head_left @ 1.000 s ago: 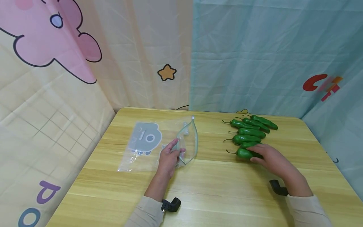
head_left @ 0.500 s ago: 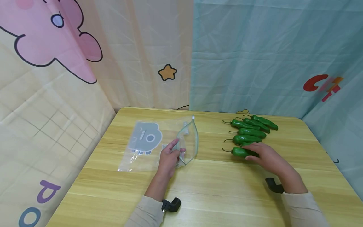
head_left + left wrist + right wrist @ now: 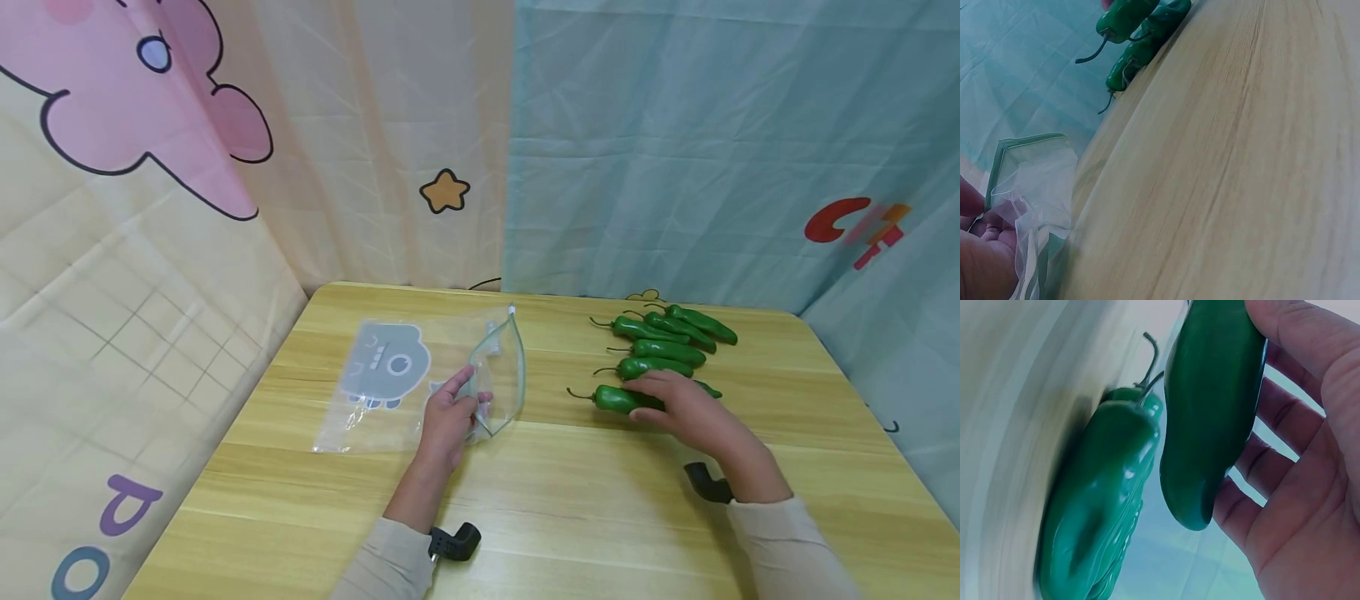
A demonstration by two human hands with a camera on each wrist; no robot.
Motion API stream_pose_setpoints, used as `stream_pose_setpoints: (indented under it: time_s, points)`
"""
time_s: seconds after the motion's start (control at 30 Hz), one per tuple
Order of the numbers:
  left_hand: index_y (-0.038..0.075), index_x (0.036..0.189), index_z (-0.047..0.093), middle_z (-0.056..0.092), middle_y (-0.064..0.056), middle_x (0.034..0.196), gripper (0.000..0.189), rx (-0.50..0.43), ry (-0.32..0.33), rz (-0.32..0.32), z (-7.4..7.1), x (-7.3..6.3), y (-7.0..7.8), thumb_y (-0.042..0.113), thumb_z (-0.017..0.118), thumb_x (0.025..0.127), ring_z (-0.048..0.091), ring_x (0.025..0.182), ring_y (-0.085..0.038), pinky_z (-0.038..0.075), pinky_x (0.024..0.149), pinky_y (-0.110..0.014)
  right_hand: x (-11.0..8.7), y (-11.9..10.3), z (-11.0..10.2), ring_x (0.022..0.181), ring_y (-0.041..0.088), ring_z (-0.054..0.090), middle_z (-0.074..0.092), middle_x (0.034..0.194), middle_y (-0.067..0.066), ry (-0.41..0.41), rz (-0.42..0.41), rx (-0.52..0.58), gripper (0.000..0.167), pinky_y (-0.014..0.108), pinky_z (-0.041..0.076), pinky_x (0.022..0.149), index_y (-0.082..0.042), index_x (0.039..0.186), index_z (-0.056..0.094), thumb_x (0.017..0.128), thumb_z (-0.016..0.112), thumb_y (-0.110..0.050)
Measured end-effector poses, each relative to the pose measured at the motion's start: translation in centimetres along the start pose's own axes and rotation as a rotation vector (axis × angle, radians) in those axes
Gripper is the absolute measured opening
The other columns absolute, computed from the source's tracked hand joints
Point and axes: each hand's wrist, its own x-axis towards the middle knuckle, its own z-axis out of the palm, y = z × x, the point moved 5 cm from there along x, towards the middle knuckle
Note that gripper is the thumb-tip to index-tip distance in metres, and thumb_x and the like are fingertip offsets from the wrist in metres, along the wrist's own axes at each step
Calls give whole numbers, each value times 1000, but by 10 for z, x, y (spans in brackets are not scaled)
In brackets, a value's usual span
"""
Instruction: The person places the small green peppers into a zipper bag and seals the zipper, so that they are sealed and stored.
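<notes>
My right hand (image 3: 686, 408) grips a green pepper (image 3: 615, 399) between thumb and fingers, its thin stem pointing left. In the right wrist view this held pepper (image 3: 1213, 412) is apart from the other peppers (image 3: 1100, 494). On the left, my left hand (image 3: 448, 417) holds the mouth of a clear zip bag (image 3: 375, 425), some fingers inside it and the rim spread apart. The bag lies flat with a grey cartoon print. In the left wrist view the bag's green-edged rim (image 3: 1032, 139) rises beside the fingers (image 3: 969, 200).
Several green peppers (image 3: 667, 350) lie in a row at the back right, stems to the left; one is partly behind my right hand. The wooden table (image 3: 555, 508) ends against printed curtains (image 3: 637, 167). A black wrist mount (image 3: 456, 542) sits on each arm.
My right hand has moved left with the green pepper, away from the row, uncovering the tip of a pepper behind it. My left hand and the bag have stayed in place.
</notes>
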Motion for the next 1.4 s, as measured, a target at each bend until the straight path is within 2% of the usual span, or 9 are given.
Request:
stream_pose_setpoints:
  time_s: [0.23, 0.5, 0.93, 1.4]
  points:
    - [4, 144, 51, 50, -25, 133, 61, -8, -8, 13, 0, 0, -1, -10, 48, 85, 67, 93, -16, 50, 70, -24, 9, -13, -1, 113, 36, 59, 63, 122, 14, 12, -32, -8, 40, 54, 51, 90, -6, 125, 67, 89, 74, -20]
    - [6, 142, 53, 49, -24, 136, 61, -16, 1, 0, 0, 0, -1, -10, 49, 84, 67, 93, -16, 50, 71, -23, 21, -25, 2, 107, 28, 61, 66, 115, 6, 13, -75, 2, 37, 49, 52, 88, -7, 123, 67, 88, 75, -19]
    - [4, 144, 51, 43, -25, 144, 61, -28, -13, 12, 0, -1, -1, -11, 48, 85, 66, 93, -16, 50, 71, -23, 42, -44, 10, 107, 26, 62, 67, 114, 3, -20, -118, 15, 34, 48, 52, 90, -8, 120, 68, 89, 75, -18]
    - [5, 143, 52, 45, -25, 141, 60, -20, 3, 6, -1, -1, 1, -11, 49, 85, 66, 94, -17, 50, 70, -23, 62, -59, 20, 103, 22, 60, 66, 111, 0, -56, -157, 12, 35, 44, 52, 87, -10, 122, 68, 90, 74, -21]
